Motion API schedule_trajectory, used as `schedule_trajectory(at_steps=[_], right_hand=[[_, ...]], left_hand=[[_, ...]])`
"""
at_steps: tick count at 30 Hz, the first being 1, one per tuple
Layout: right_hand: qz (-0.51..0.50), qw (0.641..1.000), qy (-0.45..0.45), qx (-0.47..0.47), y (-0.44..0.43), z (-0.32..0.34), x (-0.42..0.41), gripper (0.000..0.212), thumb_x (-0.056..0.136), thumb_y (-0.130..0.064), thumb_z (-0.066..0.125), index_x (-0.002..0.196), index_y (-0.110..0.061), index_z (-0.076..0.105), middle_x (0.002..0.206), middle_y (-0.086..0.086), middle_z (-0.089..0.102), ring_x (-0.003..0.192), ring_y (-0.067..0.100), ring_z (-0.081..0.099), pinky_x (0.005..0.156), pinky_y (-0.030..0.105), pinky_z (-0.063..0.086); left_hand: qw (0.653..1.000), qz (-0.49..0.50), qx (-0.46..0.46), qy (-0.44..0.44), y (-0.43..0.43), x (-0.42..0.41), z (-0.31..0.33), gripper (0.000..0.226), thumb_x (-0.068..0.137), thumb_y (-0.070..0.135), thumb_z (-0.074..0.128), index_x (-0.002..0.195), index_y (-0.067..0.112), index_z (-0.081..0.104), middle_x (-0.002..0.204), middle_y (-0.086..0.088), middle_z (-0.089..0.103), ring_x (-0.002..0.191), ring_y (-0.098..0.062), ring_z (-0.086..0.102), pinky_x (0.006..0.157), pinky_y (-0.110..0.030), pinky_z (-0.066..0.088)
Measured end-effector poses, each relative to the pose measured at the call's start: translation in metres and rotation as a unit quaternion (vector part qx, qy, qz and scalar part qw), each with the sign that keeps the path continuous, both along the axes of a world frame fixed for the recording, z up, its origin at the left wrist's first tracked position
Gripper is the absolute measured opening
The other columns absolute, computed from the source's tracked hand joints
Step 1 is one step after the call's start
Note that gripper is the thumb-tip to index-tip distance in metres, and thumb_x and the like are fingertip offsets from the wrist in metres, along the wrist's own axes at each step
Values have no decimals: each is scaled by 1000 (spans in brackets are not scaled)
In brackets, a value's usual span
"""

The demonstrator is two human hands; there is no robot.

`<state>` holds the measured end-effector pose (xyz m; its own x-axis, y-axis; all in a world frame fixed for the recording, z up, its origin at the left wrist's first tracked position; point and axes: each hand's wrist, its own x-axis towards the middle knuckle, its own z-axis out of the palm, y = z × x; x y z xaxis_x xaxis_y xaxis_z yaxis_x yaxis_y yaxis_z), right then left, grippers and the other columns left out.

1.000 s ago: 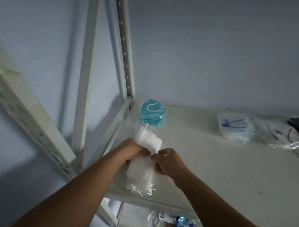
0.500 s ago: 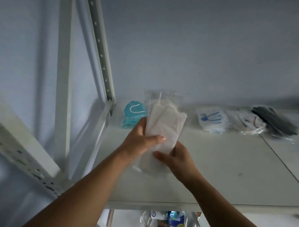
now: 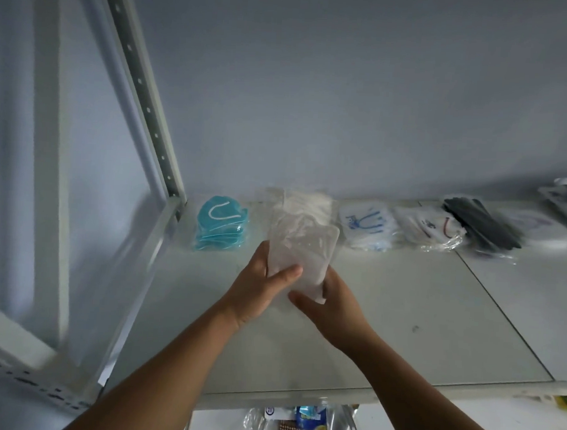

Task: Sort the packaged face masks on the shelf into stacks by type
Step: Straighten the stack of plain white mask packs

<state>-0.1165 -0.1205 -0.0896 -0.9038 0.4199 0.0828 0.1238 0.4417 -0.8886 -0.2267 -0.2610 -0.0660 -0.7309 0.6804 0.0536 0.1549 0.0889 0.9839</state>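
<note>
A white shelf (image 3: pixel 401 317) is seen from above, set against a pale blue wall. A teal stack (image 3: pixel 221 223) of packaged masks is laid at the back of the shelf, just right of a perforated metal post (image 3: pixel 144 91).

A white mask packet (image 3: pixel 302 248) is held just right of the teal stack and a little nearer the viewer, tilted up off the shelf. It is gripped by both hands. The left hand (image 3: pixel 259 288) is curled round the packet's left edge, with the thumb laid across the front and the fingers hidden behind. The right hand (image 3: pixel 333 304) is closed on the packet's lower right corner, with the thumb pointed left under the packet and the fingers hidden behind it. The top of the clear wrapper is blurred.

Further right of the teal stack, along the back of the shelf, a blue-print stack (image 3: pixel 367 226) is laid. Next come red-loop packets (image 3: pixel 427 229), which touch it, and then black masks (image 3: pixel 481 226) in clear wrap. Farthest right of the teal stack, at the frame edge, more packets (image 3: pixel 565 198) are seen, too blurred to be told apart.

Below the teal stack, under the shelf's front edge, a lower level is glimpsed with packaged goods (image 3: pixel 299 423) that cannot be identified.
</note>
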Motion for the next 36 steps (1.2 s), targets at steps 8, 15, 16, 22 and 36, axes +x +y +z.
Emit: schedule_trajectory(at_steps=[8, 15, 16, 22, 36], right_hand=[[15, 1000, -5, -27, 23, -11, 8, 52, 84, -50, 74, 128, -31, 53, 109, -11, 72, 95, 4, 72, 84, 37, 62], [2, 996, -22, -81, 48, -21, 7, 49, 88, -46, 74, 126, -28, 49, 109, -8, 70, 93, 3, 71, 80, 28, 62], [4, 995, -35, -94, 54, -24, 6, 49, 88, -47, 74, 126, -27, 50, 111, -6, 71, 94, 4, 71, 80, 29, 62], [-5, 988, -64, -141, 80, -18, -10, 51, 90, -47, 71, 127, -19, 50, 109, 2, 70, 92, 11, 71, 69, 20, 57], [-134, 982, -128, -28, 132, -4, -43, 54, 93, -44, 65, 136, -14, 54, 131, 1, 60, 105, 14, 59, 94, 28, 46]], left_hand=[[995, 92, -44, -18, 31, 24, -13, 53, 99, 66, 44, 135, 29, 54, 126, 14, 66, 113, 7, 61, 104, -23, 50], [985, 143, -84, -49, 65, 33, -12, 46, 110, 44, 35, 146, 19, 51, 126, 18, 48, 123, -1, 43, 95, -7, 33], [983, 143, -94, -71, 69, 32, -15, 41, 108, 48, 42, 138, 23, 54, 123, 20, 53, 121, -3, 48, 101, -16, 35], [963, 215, -134, -86, 98, 14, -20, 25, 94, 40, 67, 99, 16, 73, 95, -3, 77, 90, -22, 73, 83, -37, 59], [932, 200, -294, -71, 191, -97, -27, 67, 91, 49, 65, 131, -3, 61, 123, -21, 69, 105, -37, 69, 90, -38, 56]])
